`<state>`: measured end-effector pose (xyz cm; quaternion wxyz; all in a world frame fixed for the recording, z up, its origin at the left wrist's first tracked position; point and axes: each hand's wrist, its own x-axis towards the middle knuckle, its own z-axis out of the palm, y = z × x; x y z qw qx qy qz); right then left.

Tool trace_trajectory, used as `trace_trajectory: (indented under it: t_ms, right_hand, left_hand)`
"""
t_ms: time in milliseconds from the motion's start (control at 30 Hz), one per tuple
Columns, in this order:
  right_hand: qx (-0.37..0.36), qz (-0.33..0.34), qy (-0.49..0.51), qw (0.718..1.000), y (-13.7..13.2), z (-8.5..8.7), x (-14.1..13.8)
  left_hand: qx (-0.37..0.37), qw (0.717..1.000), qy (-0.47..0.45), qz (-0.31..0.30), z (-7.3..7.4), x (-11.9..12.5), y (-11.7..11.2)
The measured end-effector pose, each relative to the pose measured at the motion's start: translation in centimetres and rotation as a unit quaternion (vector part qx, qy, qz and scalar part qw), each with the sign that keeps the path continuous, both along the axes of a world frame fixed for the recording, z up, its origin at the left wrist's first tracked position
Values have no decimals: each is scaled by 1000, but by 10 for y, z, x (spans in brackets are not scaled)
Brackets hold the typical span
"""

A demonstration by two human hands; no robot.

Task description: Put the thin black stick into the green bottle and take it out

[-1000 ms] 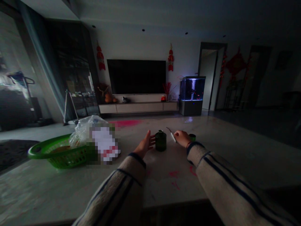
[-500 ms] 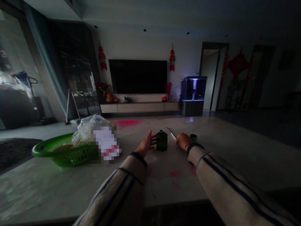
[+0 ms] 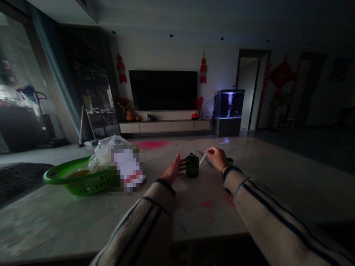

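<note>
A dark green bottle [image 3: 192, 166] with a narrow neck stands upright on the pale table [image 3: 194, 214]. My left hand [image 3: 174, 169] is at its left side, thumb up and fingers stretched out, the fingertips at or just touching the glass. To the right of the bottle, my right hand [image 3: 217, 158] pinches a thin white stick [image 3: 203, 159], which slants down to the left, its lower end near the bottle's side. A thin dark strand [image 3: 208, 163] lies on the table behind the stick. Partly hidden behind my right hand is a small green cup-like piece [image 3: 230, 161].
On the left of the table a green plastic basket [image 3: 83, 184] holds a clear plastic bag [image 3: 107, 147]. A blurred-out white and red packet [image 3: 129, 168] leans beside it. Pink stains [image 3: 208, 204] mark the tabletop. Farther off are a television [image 3: 163, 90] and a lit fish tank [image 3: 229, 105].
My right hand has risen slightly, lifting the white stick away from the dark strand and tilting its lower end toward the bottle. My left hand stays beside the bottle.
</note>
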<state>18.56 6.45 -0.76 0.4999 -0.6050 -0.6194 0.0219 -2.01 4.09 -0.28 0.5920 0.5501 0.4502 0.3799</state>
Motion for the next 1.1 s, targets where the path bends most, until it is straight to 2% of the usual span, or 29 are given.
trace_trajectory:
  t_ms: [133, 333, 433, 567, 700, 800, 933, 1100]
  right_hand:
    - [71, 59, 91, 992, 5, 25, -2]
    - [157, 180, 273, 932, 13, 80, -20]
    - [179, 210, 302, 913, 13, 91, -35]
    - [190, 225, 286, 912, 10, 80, -50]
    - [186, 187, 235, 936, 4, 65, -53]
    - [179, 183, 190, 948, 2, 59, -51]
    - [131, 189, 122, 966, 3, 49, -48]
    - [37, 229, 71, 970, 5, 34, -43]
  left_hand:
    - [-5, 1000, -1, 4, -1, 1, 1]
    - [0, 1000, -2, -1, -2, 0, 2]
    - [-4, 1000, -1, 2, -2, -1, 2]
    - [-1, 1000, 1, 1, -2, 0, 3]
    - [-3, 1000, 2, 4, -2, 0, 4]
    - [-3, 1000, 2, 6, -3, 0, 5]
    - [0, 1000, 1, 10, -4, 1, 6]
    - [-1, 1000, 0, 11, -2, 2, 3]
